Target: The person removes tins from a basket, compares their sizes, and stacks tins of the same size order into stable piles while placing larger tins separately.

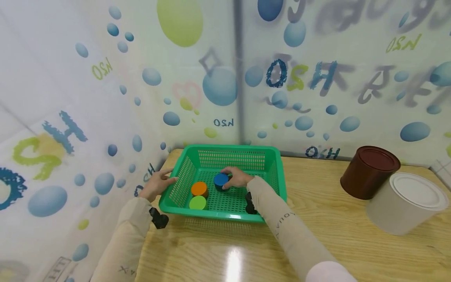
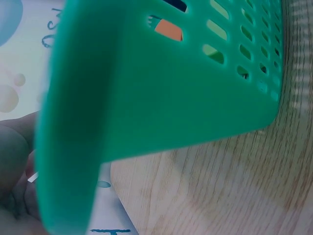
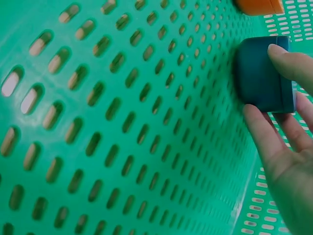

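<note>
A green perforated plastic basket (image 1: 225,215) sits on the wooden table. Inside it, my right hand (image 1: 239,178) holds a round dark jar with a blue top (image 1: 221,179), thumb on one side and fingers on the other. The right wrist view shows the jar (image 3: 261,73) close to the basket's floor (image 3: 161,98). At the basket's left rim is my left hand (image 1: 159,185), gripping the edge with the thumb over it; the rim (image 2: 73,117) hides part of that hand in the left wrist view. Left of the blue-topped jar stand an orange-topped jar (image 1: 199,189) and a lime-green-topped jar (image 1: 198,203).
A dark brown can (image 1: 368,172) and a white can with a lid (image 1: 405,203) stand close together on the table (image 1: 317,231) to the right. Walls patterned with bubbles and letters (image 1: 218,86) border the table at the back and left.
</note>
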A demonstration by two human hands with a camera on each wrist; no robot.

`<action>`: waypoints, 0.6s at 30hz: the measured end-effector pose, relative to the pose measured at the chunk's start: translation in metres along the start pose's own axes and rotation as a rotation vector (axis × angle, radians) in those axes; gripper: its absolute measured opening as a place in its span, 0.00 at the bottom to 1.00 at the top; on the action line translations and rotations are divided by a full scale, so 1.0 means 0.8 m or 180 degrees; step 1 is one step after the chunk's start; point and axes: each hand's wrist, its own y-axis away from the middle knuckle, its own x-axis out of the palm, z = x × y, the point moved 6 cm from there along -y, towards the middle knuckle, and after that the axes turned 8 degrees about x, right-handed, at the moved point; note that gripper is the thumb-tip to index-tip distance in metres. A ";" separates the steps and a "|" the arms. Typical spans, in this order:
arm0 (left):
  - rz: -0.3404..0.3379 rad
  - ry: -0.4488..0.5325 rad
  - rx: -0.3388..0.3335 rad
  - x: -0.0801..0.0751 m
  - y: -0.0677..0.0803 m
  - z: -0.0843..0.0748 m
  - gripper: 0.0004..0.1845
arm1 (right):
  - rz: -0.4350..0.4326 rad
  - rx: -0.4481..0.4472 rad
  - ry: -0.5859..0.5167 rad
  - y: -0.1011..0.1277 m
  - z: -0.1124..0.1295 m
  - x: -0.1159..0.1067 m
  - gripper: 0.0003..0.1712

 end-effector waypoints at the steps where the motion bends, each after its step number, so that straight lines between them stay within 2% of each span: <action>1: -0.0003 0.0015 -0.0001 0.000 0.000 0.000 0.30 | -0.0015 0.0034 -0.0040 -0.003 -0.002 -0.001 0.35; 6: 0.0023 0.0103 0.0015 -0.001 0.000 0.000 0.30 | -0.0095 0.0089 -0.0175 -0.006 0.002 -0.006 0.35; 7: 0.0023 0.0115 0.0016 -0.001 -0.001 0.000 0.30 | -0.0137 0.0207 -0.0186 0.003 0.013 -0.007 0.35; 13: 0.0021 0.0135 -0.0017 0.000 -0.003 -0.001 0.31 | -0.0258 0.0155 -0.0162 0.018 0.037 -0.021 0.34; 18: 0.0008 0.0103 -0.0061 -0.001 0.000 0.000 0.32 | -0.0221 0.0029 -0.0099 0.037 0.066 -0.035 0.35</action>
